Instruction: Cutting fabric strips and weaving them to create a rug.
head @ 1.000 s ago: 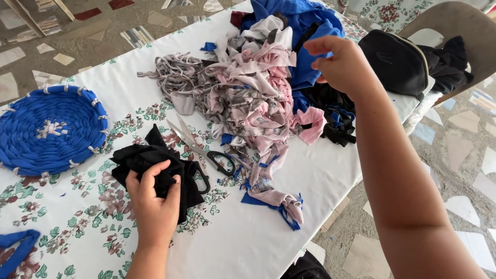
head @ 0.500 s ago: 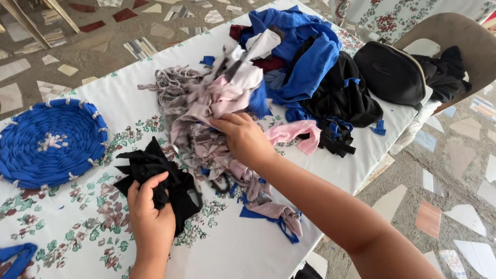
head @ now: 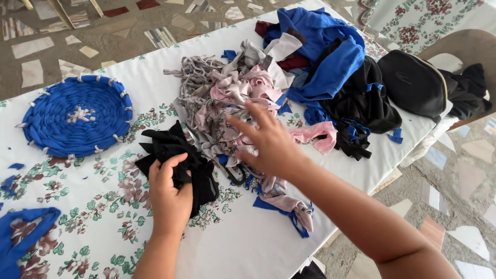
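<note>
Terrazzo flooring surrounds a table draped in a white floral tablecloth [head: 243,248], strewn with fabric scraps. At the centre, the person's left hand [head: 170,194] grips a bundle of black cloth [head: 178,157] — fingers curled around its near edge. The bundle's long axis runs from about ten o'clock to four o'clock, its loose pointed ends aimed toward ten. The right hand [head: 268,144] hovers with fingers spread wide, holding nothing, over a heap of grey and pink strips [head: 222,98] just at the bundle's three o'clock side. Blue garments [head: 325,57] and black clothing [head: 364,101] are piled at one o'clock — beside a dark bag [head: 413,82]. A round blue woven mat [head: 75,116] lies at ten o'clock, well apart from the hands.
</note>
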